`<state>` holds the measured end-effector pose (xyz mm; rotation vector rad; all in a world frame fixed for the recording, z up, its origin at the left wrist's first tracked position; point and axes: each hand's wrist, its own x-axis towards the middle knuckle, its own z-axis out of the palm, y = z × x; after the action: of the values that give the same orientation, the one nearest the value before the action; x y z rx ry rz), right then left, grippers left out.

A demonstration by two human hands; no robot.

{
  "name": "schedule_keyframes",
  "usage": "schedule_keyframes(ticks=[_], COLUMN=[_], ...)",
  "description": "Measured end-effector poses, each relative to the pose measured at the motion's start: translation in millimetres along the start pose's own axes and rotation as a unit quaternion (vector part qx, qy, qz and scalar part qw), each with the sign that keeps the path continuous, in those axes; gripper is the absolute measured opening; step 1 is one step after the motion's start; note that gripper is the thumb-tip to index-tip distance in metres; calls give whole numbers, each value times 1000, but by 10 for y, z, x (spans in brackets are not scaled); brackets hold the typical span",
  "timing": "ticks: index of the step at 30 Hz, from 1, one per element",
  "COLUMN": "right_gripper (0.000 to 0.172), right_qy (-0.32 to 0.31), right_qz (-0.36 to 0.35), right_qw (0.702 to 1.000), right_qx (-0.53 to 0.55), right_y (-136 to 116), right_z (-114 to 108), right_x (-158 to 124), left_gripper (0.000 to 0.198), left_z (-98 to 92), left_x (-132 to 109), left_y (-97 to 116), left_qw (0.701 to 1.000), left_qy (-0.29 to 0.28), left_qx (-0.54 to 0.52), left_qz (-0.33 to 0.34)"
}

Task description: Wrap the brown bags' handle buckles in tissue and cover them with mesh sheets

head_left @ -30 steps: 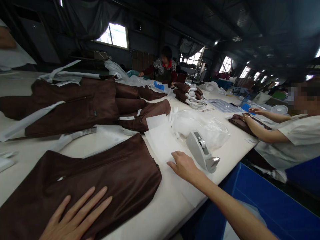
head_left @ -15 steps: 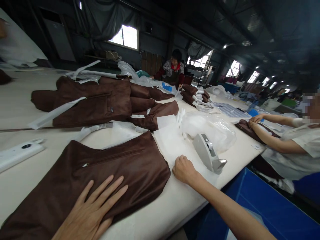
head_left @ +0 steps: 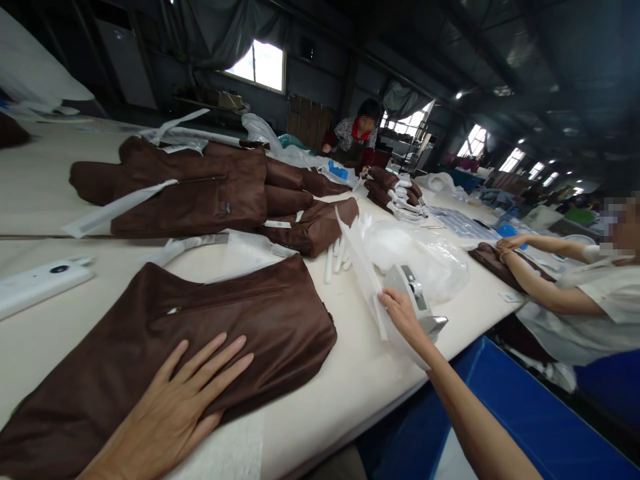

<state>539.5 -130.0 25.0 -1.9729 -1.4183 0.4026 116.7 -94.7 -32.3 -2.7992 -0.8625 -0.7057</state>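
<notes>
A dark brown leather bag [head_left: 240, 327] with a zip across its face lies flat on the table before me. My left hand [head_left: 175, 393] rests on the bag with its fingers spread. Beyond the bag's right end, my right hand [head_left: 397, 310] pinches a thin white sheet [head_left: 363, 267], which stands raised and tilted from the table. Just behind that hand is a grey tape dispenser [head_left: 410, 287], partly covered by the hand and the sheet. A white-wrapped strap [head_left: 193, 247] lies along the bag's far side.
More brown bags [head_left: 190, 193] lie across the table, with a further stack [head_left: 393, 190] at the back. Clear plastic bags [head_left: 425, 257] sit right of centre. At left is a white device [head_left: 45, 287]. Co-workers stand at the far side and right. A blue bin [head_left: 520, 407] stands below the table edge.
My right hand has lifted the white sheet from the table and moved up and right with it, uncovering several small white rolled pieces. My left hand stays spread on the bag.
</notes>
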Motion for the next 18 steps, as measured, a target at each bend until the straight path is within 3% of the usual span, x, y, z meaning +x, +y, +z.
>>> schedule_keyframes(ticks=[4,9,12,15,18], right_gripper=[31,41,42,42,42], right_qy=[33,-24,-7,65,120], right_qz=[6,12,16,22,32], right_qw=[996,986,983,979,971], right_qx=[87,164,183,192,206], right_y=[69,32,-36,-103,-161], right_z=[-70,189,275,140,-144], right_x=[29,38,79,72,-115], left_gripper=[70,74,72,68,64], left_z=[60,105,76,18,-43], left_x=[-11,-39,-39,-15,7], left_y=[-42,-81,-61,-12,29], left_qw=[1000,999,999,1000,1000], left_qy=[8,9,-1,-1,-21], left_qx=[16,35,30,9,-2], left_qz=[10,25,22,-1,-15])
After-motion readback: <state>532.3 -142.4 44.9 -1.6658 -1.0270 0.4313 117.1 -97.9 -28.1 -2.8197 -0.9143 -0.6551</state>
